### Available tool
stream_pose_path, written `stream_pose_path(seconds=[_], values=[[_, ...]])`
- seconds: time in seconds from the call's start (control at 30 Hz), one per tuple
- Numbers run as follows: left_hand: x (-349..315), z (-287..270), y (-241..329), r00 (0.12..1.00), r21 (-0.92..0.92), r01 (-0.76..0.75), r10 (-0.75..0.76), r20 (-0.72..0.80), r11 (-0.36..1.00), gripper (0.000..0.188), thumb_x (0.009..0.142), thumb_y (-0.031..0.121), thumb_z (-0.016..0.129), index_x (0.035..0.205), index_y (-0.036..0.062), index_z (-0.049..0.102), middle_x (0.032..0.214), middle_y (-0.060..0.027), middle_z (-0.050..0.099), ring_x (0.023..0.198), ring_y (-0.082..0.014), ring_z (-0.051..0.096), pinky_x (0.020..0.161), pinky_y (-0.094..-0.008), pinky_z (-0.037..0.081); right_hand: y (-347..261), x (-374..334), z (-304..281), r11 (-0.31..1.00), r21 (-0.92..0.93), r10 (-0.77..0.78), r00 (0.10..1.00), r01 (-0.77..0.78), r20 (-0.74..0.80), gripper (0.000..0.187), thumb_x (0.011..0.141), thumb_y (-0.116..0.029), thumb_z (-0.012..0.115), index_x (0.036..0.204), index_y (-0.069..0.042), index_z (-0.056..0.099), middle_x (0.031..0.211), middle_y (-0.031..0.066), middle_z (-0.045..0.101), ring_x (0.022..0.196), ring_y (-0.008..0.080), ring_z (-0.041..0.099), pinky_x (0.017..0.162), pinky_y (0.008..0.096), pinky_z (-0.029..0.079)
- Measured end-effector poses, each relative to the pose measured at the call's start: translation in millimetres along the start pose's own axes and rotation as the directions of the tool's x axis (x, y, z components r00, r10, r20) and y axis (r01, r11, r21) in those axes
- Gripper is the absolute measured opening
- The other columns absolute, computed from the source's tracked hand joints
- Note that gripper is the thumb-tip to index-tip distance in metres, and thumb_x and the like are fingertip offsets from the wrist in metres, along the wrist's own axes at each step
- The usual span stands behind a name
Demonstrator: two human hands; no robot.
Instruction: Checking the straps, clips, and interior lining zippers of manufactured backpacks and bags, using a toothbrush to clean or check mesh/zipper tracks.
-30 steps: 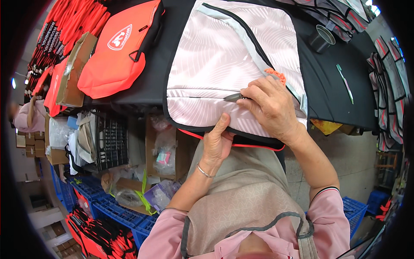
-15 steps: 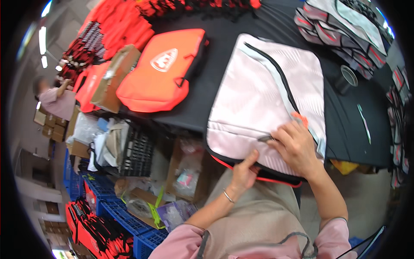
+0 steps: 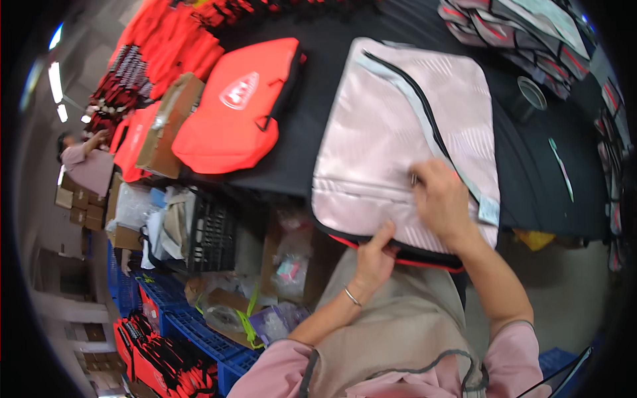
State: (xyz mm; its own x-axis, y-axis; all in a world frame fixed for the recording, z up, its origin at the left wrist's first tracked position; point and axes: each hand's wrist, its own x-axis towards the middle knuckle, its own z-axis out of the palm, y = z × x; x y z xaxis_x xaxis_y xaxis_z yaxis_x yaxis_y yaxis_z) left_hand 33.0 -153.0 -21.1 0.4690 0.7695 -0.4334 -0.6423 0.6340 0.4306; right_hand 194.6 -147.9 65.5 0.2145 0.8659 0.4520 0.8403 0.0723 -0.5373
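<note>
the left hand (image 3: 377,259) is clamped on the near edge of a pale pink bag piece (image 3: 391,139), thumb on top and the other fingers tucked out of sight beneath. the right hand (image 3: 441,199), slightly blurred, is ahead and to the right of it, over the fabric, its thumb and fingers together on a small dark tool (image 3: 414,178) whose tip peeks out to their left. whether that tip touches the cloth i cannot tell. the bag piece lies flat under the right hand and stretches away ahead of both hands, with a straight seam (image 3: 358,186) just left of the right hand and a curved black zipper (image 3: 424,119) running from far ahead down to just beside its knuckles. a whitish label (image 3: 489,209) is to that hand's right, and a red edge (image 3: 431,264) shows under the piece, right of the left thumb. farther right of the right hand, a toothbrush (image 3: 561,169) lies on the black-covered table (image 3: 300,136), and beyond it, ahead and to the right, is a metal cup (image 3: 532,93). well to the left of the hands and ahead, a red bag (image 3: 235,109) lies beside a cardboard box (image 3: 169,126); a black crate (image 3: 212,229) is lower, left of the left hand. farthest ahead to the right is a stack of grey pieces (image 3: 524,40); far left, another person (image 3: 89,169) in pink.
</note>
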Motion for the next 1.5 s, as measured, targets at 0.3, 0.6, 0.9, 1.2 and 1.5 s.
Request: stream_pose_path(seconds=[0.3, 0.6, 0.9, 1.2, 1.5], values=[[-2.2, 7.9, 10.0, 0.993, 0.011, -0.008, 0.006, 0.118, 1.0, 0.041, 0.092, 0.013, 0.066, 0.13, 0.0056, 0.051, 0.124, -0.0079, 0.06, 0.112, -0.0207, 0.06, 0.092, -0.0388, 0.054, -2.2, -14.8, -31.0, 0.984, 0.18, 0.021, 1.0, -0.017, -0.018, 0.025, 0.076, -0.013, 0.077, 0.096, -0.003, 0.066, 0.085, 0.0093, 0.064, 0.081, 0.0293, 0.061, 0.085, 0.0395, 0.052], [-8.6, 8.5, 5.3, 0.991, 0.004, -0.012, 0.011, 0.134, 1.0, 0.044, 0.092, 0.015, 0.066, 0.132, 0.0039, 0.05, 0.125, -0.0088, 0.059, 0.113, -0.021, 0.06, 0.093, -0.0394, 0.054, -0.9, -12.6, -22.5, 0.936, -0.136, -0.33, 0.944, 0.325, -0.021, 0.021, 0.073, -0.022, 0.077, 0.087, -0.012, 0.064, 0.078, 0.0011, 0.059, 0.076, 0.022, 0.056, 0.073, 0.035, 0.047], [-4.2, 3.9, 3.9, 0.995, -0.017, -0.006, 0.007, 0.098, 1.0, 0.042, 0.092, 0.014, 0.067, 0.13, 0.0071, 0.051, 0.122, -0.0065, 0.061, 0.108, -0.0199, 0.062, 0.089, -0.0369, 0.054, 0.5, -10.0, -28.2, 0.92, -0.201, -0.329, 0.941, 0.337, 0.076, 0.021, 0.07, -0.016, 0.079, 0.085, -0.008, 0.067, 0.081, 0.0046, 0.063, 0.079, 0.0274, 0.062, 0.083, 0.0389, 0.052], [-28.5, 37.1, -2.1, 0.978, 0.089, 0.129, -0.142, 0.152, 0.988, 0.051, 0.094, 0.033, 0.066, 0.133, 0.0045, 0.049, 0.13, -0.0063, 0.056, 0.122, -0.0197, 0.051, 0.108, -0.0395, 0.037, 16.8, -61.9, -47.2, 0.726, 0.584, 0.473, 0.88, -0.363, -0.041, 0.022, 0.094, -0.016, 0.066, 0.109, -0.001, 0.06, 0.085, 0.0022, 0.062, 0.079, 0.0079, 0.056, 0.072, 0.0227, 0.047], [-15.0, 49.1, -33.2, 1.0, 0.294, -0.005, 0.0, 0.019, 0.956, 0.043, 0.088, 0.011, 0.073, 0.126, 0.0013, 0.054, 0.124, -0.0056, 0.057, 0.113, -0.015, 0.054, 0.101, -0.03, 0.042, 25.5, -72.2, -22.0, 0.705, 0.608, 0.454, 0.891, -0.366, 0.01, 0.024, 0.097, -0.018, 0.062, 0.112, 0.001, 0.058, 0.091, 0.0012, 0.061, 0.083, 0.0066, 0.057, 0.076, 0.0214, 0.046]])
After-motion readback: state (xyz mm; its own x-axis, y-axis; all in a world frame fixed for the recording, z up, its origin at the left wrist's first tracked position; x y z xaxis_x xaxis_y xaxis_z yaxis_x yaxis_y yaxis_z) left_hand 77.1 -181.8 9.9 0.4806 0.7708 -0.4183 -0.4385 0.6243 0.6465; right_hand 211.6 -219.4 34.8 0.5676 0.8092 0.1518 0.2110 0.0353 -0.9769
